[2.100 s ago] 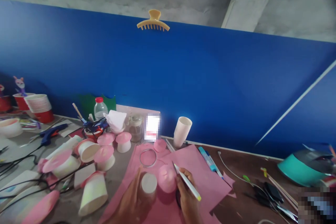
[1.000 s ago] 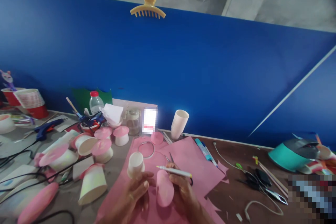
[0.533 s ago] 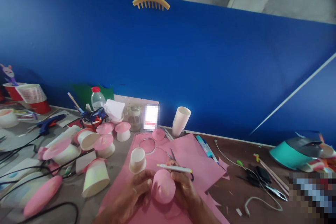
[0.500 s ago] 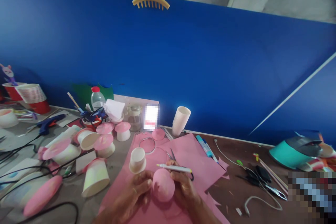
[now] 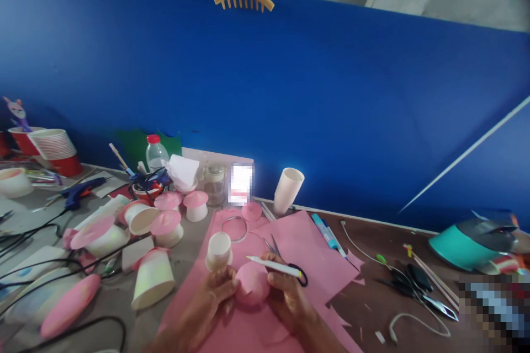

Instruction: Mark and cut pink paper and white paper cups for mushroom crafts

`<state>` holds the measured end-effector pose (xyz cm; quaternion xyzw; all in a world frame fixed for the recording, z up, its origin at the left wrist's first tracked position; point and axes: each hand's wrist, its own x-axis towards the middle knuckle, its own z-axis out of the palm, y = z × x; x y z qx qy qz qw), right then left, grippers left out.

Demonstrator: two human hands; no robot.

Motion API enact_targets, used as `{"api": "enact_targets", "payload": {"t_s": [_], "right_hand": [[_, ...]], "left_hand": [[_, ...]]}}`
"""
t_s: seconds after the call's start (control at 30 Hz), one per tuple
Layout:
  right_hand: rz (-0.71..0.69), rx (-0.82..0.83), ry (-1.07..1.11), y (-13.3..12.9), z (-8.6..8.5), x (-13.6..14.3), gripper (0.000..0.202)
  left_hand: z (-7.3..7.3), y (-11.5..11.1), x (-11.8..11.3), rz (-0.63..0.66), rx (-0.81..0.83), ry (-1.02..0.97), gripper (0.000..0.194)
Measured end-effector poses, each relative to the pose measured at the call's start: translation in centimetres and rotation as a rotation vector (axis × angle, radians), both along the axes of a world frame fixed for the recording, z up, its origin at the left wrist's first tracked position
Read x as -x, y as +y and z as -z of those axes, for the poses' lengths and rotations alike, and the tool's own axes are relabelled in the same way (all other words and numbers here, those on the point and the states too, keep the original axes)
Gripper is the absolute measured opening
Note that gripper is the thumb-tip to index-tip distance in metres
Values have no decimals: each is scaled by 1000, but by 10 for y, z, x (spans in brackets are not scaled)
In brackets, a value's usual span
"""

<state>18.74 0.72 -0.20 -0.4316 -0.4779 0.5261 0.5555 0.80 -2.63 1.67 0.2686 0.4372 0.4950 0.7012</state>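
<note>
Between my two hands is a round piece of pink paper [image 5: 253,282], bent into a shallow cone with a small notch or fold at its near side. My left hand [image 5: 219,293] pinches its left edge between thumb and fingers. On the other edge, my right hand [image 5: 285,287] grips the paper with thumb and fingers, and also holds a white marker [image 5: 276,266] with a yellow tip pointing left. Just beyond my left hand stand white paper cups [image 5: 219,251]. Scissors [image 5: 298,273] with black handles lie behind my right hand, partly hidden.
Pink paper sheets [image 5: 306,237] cover the middle of the table. At left are several cups with pink paper tops [image 5: 165,222], black cables and a blue glue gun [image 5: 85,190]. A stack of white cups [image 5: 289,190] leans near the blue partition [image 5: 331,94]. A teal tape dispenser [image 5: 459,242] stands right.
The pink paper has been tilted between my hands and now looks flatter, with its notch turned towards me. My hands keep hold of it, and the view has shifted slightly.
</note>
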Motion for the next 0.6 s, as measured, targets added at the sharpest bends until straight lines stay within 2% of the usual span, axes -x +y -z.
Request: {"api": "enact_targets", "payload": {"t_s": [0.1, 0.13, 0.23, 0.37, 0.5, 0.6], "right_hand": [[-225, 181, 170, -1, 4, 2, 54], [-242, 203, 211, -1, 5, 3, 51], [-154, 187, 330, -2, 9, 13, 42], [-67, 197, 464, -4, 13, 28, 41], [-65, 171, 416, -4, 15, 26, 41], [-103, 134, 281, -2, 12, 15, 41]], "left_hand": [[7, 0, 1, -3, -22, 7, 50], [10, 0, 1, -4, -30, 17, 49], [12, 0, 1, 6, -56, 59, 50], [5, 2, -1, 29, -77, 134, 60], [1, 5, -2, -1, -154, 268, 64], [5, 2, 0, -39, -230, 397, 60]]}}
